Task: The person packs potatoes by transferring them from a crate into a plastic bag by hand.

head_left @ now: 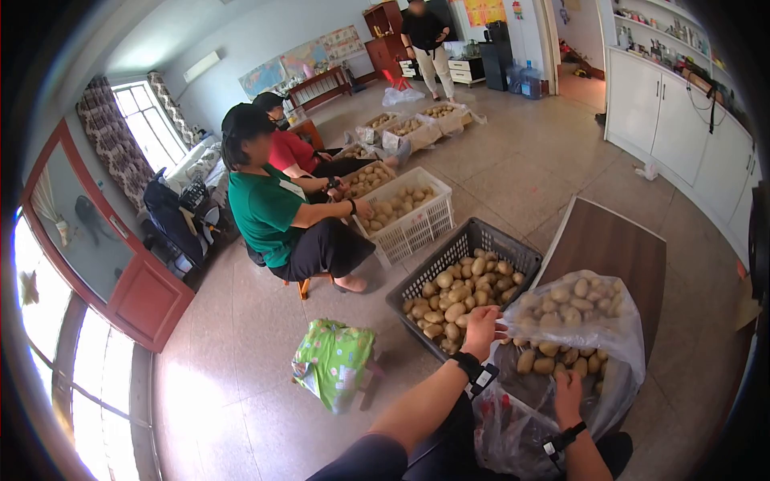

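My left hand [484,330] is closed on the edge of a clear plastic bag [634,337], beside a black crate [401,289]. Brown oval fruits that look like kiwifruit [465,293] fill much of that crate. More of them [561,358] lie in the open bag in front of me, some seen through the plastic. My right hand [569,397] is at the near side of these fruits, its fingers stretched toward them. Whether its fingertips touch one is hard to make out. Both wrists wear black bands.
A brown board [605,248] lies behind the bag. To the left stands a stool with a green cover [335,361]. A person in green [269,208] sits at a white crate [417,220] of fruit; another in red [293,152] sits beyond. Someone stands [429,40] behind more boxes.
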The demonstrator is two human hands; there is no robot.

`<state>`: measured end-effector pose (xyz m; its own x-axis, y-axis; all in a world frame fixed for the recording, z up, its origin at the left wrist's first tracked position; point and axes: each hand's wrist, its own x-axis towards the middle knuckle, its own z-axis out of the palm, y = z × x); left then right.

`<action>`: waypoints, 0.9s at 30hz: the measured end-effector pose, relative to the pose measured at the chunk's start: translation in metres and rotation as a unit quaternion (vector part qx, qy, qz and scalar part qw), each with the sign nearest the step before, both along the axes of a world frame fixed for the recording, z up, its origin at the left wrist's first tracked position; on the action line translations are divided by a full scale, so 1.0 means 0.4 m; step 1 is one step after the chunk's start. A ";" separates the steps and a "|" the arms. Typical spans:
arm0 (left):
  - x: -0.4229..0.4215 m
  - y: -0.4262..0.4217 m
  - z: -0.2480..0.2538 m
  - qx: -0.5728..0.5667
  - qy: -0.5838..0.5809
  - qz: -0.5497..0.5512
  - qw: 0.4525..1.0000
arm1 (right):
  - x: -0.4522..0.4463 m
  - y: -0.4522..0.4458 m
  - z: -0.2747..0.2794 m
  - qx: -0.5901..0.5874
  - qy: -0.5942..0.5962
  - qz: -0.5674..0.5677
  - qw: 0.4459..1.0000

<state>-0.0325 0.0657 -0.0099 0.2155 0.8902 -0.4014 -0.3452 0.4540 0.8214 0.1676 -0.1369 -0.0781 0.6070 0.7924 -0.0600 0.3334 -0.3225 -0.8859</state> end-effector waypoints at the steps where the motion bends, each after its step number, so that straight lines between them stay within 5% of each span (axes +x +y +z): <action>1: 0.008 -0.010 -0.001 0.017 0.009 -0.040 0.999 | -0.013 0.012 0.005 0.042 0.005 0.002 0.999; 3: 0.026 -0.031 0.014 0.009 0.001 -0.039 0.999 | -0.045 0.034 0.060 0.083 0.008 0.005 0.997; 5: 0.037 -0.045 0.023 0.014 0.045 -0.115 0.992 | -0.074 0.043 0.154 0.015 0.297 -0.002 0.955; 8: 0.048 -0.068 0.016 0.045 0.075 -0.180 0.980 | -0.089 0.062 0.167 0.035 0.355 0.028 0.934; 12: 0.065 -0.093 0.007 0.072 0.118 -0.286 0.948 | -0.076 0.086 0.106 0.040 0.330 0.070 0.940; 14: 0.070 -0.102 0.016 0.061 0.128 -0.309 0.941 | -0.067 0.096 0.061 0.063 0.170 0.117 0.977; 20: 0.078 -0.118 0.029 0.007 0.089 -0.377 0.922 | -0.130 0.102 0.204 0.107 -0.001 0.161 0.981; 27: 0.072 -0.111 0.019 0.002 0.009 -0.364 0.932 | -0.142 0.098 0.211 0.146 0.110 0.155 0.971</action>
<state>-0.0035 0.0213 -0.0021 0.7555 0.5130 -0.4075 0.0660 0.5592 0.8264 0.1107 -0.0977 0.0062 0.3346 0.9377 0.0939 0.1672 0.0390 -0.9852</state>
